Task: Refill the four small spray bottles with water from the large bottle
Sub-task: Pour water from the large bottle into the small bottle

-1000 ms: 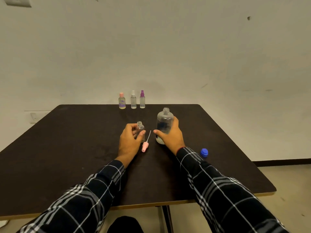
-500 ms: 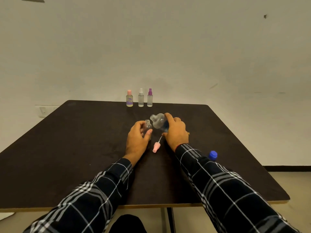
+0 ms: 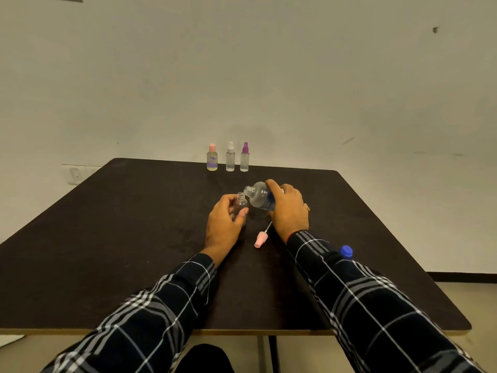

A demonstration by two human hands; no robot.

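Large bottle [image 3: 258,196] lies tilted in the right hand [image 3: 289,208], its long axis running from lower right up to upper left, with the uncapped mouth pointing left and hanging just above and beside the open neck of the small spray bottle [image 3: 241,202]. The right hand's fingers are wrapped over the bottle's body from above. The small spray bottle stands upright near the middle of the dark table [image 3: 121,238], held between the curled fingers and thumb of the left hand [image 3: 224,224]. Its pink spray head [image 3: 261,240], tube attached, lies on the table just in front of the right wrist. A blue cap [image 3: 346,251] sits beside the right sleeve. Three capped spray bottles [image 3: 230,160] stand in a row at the table's far edge, well apart from the hands.
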